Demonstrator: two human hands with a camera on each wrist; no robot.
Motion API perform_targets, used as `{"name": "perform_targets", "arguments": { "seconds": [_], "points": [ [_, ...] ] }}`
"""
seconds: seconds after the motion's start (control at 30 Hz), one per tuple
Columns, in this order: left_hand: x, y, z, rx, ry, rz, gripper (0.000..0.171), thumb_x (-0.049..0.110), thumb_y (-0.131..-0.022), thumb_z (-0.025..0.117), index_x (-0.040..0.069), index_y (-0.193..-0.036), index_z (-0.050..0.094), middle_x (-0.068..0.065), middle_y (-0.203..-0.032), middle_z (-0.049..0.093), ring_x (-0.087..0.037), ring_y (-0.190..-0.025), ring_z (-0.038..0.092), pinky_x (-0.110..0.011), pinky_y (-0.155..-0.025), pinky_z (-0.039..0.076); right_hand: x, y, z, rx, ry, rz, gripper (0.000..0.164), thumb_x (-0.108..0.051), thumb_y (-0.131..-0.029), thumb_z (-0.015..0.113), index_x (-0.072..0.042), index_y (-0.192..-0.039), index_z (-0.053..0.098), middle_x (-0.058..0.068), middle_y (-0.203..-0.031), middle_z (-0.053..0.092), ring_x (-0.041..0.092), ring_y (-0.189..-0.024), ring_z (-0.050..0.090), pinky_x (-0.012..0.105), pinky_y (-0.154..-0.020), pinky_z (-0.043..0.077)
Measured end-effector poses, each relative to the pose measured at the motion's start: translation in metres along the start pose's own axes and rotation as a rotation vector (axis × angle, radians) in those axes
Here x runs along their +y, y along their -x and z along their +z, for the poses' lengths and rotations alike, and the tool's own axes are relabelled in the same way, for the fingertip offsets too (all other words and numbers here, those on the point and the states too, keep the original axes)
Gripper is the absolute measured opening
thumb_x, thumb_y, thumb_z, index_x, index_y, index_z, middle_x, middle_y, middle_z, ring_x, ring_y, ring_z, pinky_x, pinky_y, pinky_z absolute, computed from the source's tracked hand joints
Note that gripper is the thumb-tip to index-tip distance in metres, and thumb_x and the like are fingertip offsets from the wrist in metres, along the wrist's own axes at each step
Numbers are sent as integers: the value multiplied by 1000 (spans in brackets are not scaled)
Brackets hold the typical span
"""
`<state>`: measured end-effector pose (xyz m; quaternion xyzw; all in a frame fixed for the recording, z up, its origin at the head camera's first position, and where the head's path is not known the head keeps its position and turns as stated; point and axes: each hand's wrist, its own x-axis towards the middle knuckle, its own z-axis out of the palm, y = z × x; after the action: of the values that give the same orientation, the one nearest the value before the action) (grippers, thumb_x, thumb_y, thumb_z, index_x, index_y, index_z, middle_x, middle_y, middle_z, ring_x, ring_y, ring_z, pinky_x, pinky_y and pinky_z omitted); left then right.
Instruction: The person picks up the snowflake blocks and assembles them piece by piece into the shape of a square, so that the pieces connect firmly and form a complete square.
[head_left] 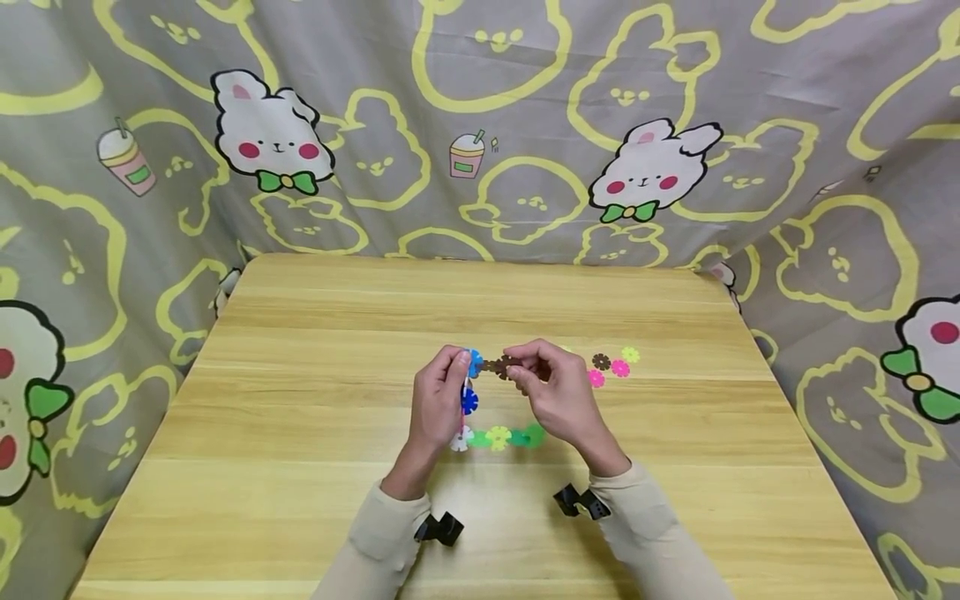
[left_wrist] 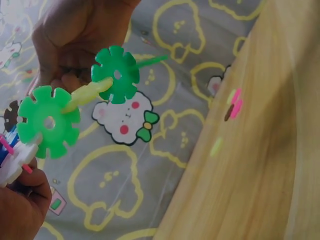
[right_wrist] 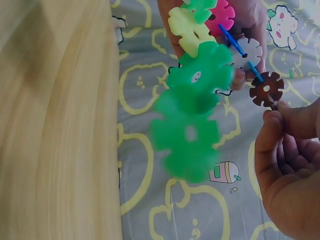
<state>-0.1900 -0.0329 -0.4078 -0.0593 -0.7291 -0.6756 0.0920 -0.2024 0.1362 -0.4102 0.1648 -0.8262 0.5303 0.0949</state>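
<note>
My left hand [head_left: 437, 396] grips a linked chain of plastic snowflake discs near its light blue disc [head_left: 476, 362]. From there hang a dark blue disc [head_left: 470, 402], a white disc [left_wrist: 17, 162] and pink ones, partly hidden by the fingers. A row of green discs [left_wrist: 49, 121] with a yellow disc [head_left: 498, 437] between them sticks out from the white end. Thumb and forefinger of my right hand [head_left: 561, 396] pinch a brown disc edge-on, joined to another brown disc [right_wrist: 266, 89] at the chain's far end. Both hands are above the table.
Loose discs lie on the wooden table [head_left: 300, 400] beyond my right hand: a brown disc [head_left: 601, 362], pink discs [head_left: 620, 367] and a yellow-green disc [head_left: 631, 355]. A grey patterned curtain [head_left: 375, 217] hangs round the table's back and sides.
</note>
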Motion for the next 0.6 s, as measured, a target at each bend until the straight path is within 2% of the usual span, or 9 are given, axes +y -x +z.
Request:
{"name": "perform_targets", "arguments": {
  "seconds": [0.17, 0.33, 0.4, 0.47, 0.57, 0.6],
  "points": [
    [-3, 0, -2, -30, -23, 5, 23, 7, -102, 42, -5, -91, 59, -14, -65, 49, -5, -52, 42, -17, -48, 35, 1, 0, 1, -18, -13, 12, 19, -5, -88, 68, -7, -106, 70, 5, -75, 64, 13, -62, 58, 23, -56, 51],
    [-27, -5, -3, -52, -66, 40, 19, 7, -102, 41, -3, -98, 57, -7, -67, 47, -5, -53, 41, -18, -49, 35, 2, -1, 0, -22, -14, 52, 23, -8, -89, 68, -8, -112, 67, 9, -79, 65, 17, -63, 60, 25, -56, 52],
    [-37, -8, -5, -54, -92, 85, 17, 8, -101, 44, -2, -105, 58, -7, -69, 49, -7, -56, 43, -19, -51, 37, 2, -2, 0, -20, -14, 74, 23, -8, -89, 68, -8, -112, 65, 9, -81, 66, 17, -64, 61, 25, -56, 53],
    [-41, -10, -7, -60, -116, 143, 18, 8, -99, 48, 0, -112, 57, -10, -78, 56, -10, -62, 48, -20, -55, 41, 2, -2, -1, -16, -20, 92, 22, -8, -89, 68, -8, -110, 64, 9, -82, 66, 18, -65, 62, 26, -57, 53],
    [-42, -12, -10, -103, -155, 249, 28, 9, -95, 56, 5, -122, 55, -12, -100, 63, -14, -75, 55, -25, -65, 49, 1, -3, -1, -11, -38, 116, 17, -8, -89, 68, -8, -106, 65, 8, -82, 66, 22, -66, 63, 26, -57, 54],
    [-42, -12, -10, -118, -169, 286, 31, 11, -93, 60, 7, -123, 55, -10, -109, 63, -15, -83, 58, -27, -73, 51, 0, -3, -1, -12, -45, 120, 16, -8, -89, 68, -8, -105, 65, 9, -82, 66, 22, -66, 64, 26, -58, 54]
  ]
}}
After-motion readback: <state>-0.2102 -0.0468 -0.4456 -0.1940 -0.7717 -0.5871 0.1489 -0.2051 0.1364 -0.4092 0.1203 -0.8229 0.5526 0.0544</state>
